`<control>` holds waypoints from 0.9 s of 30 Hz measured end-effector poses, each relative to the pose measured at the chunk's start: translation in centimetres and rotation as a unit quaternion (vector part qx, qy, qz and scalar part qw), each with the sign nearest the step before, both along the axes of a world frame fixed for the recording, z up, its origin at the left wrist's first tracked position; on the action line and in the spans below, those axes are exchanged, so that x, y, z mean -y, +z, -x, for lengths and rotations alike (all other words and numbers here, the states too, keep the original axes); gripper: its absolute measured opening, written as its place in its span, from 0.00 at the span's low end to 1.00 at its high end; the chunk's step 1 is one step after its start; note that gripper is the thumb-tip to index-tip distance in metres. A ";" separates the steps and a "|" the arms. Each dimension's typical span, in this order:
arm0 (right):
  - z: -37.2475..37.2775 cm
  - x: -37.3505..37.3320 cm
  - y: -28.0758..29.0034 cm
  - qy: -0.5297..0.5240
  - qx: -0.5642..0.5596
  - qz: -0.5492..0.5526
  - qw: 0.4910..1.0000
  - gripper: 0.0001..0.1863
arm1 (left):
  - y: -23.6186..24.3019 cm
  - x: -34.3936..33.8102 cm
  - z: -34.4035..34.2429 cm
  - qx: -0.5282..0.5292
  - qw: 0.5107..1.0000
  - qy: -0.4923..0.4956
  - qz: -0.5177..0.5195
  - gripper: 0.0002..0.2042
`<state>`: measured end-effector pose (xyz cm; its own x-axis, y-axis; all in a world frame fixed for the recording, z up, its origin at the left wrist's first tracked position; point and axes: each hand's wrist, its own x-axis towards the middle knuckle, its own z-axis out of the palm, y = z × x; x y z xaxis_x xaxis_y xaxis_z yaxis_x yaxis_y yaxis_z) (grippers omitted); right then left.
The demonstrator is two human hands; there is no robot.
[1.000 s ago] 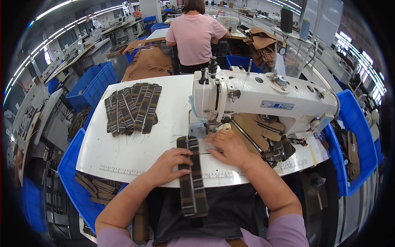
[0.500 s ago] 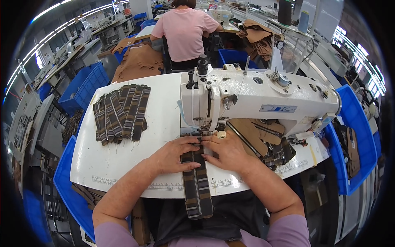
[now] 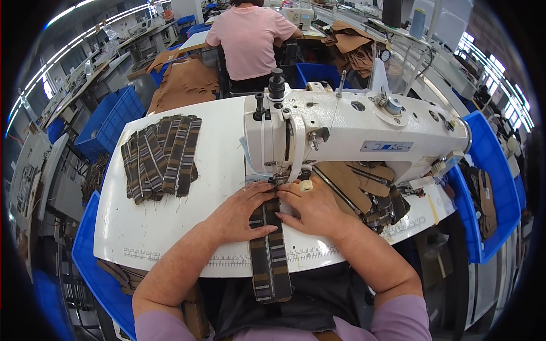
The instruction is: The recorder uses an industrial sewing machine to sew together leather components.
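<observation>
A long dark strip of striped fabric with a zipper [image 3: 270, 273] runs under the needle and presser foot [image 3: 278, 177] of a white sewing machine [image 3: 375, 128]. Its near end hangs over the table's front edge. My left hand [image 3: 239, 213] presses on the strip's left side, fingertips close to the foot and thumb lying across the fabric. On the right side, my right hand [image 3: 313, 207] holds the edge, with bent fingers by the foot and the thumb lower down. The stitching point is partly hidden by my fingertips.
Left on the white table [image 3: 222, 142] lies a fanned pile of similar striped strips [image 3: 162, 156]. Brown pieces with zippers [image 3: 352, 187] lie under the machine arm. Blue bins [image 3: 495, 187] flank the table. A person in a pink shirt [image 3: 250, 42] sits ahead.
My left fingertips have slid a little forward, closer to the presser foot. The right hand stays nearly in place on the strip. The whole view has shifted slightly.
</observation>
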<state>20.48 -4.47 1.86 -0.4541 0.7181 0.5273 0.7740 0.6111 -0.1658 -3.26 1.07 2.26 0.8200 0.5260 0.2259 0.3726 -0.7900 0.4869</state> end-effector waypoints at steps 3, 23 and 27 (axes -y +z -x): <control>-0.2 0.1 0.2 -0.003 0.002 0.005 1.000 0.23 | -0.1 -0.1 -0.2 0.005 1.000 0.001 0.016 0.34; 0.0 0.3 0.1 -0.007 0.011 0.013 1.000 0.25 | 0.3 0.5 -0.1 -0.015 0.993 0.033 -0.110 0.32; 0.0 0.4 0.2 -0.006 0.010 0.019 1.000 0.25 | 0.3 0.4 0.0 -0.012 0.994 0.029 -0.107 0.32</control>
<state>20.52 -4.82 2.09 -0.4554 0.7428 0.4907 0.7850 0.5951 -0.1723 -3.31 0.65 2.52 0.7959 0.5147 0.3187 0.4302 -0.8513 0.3004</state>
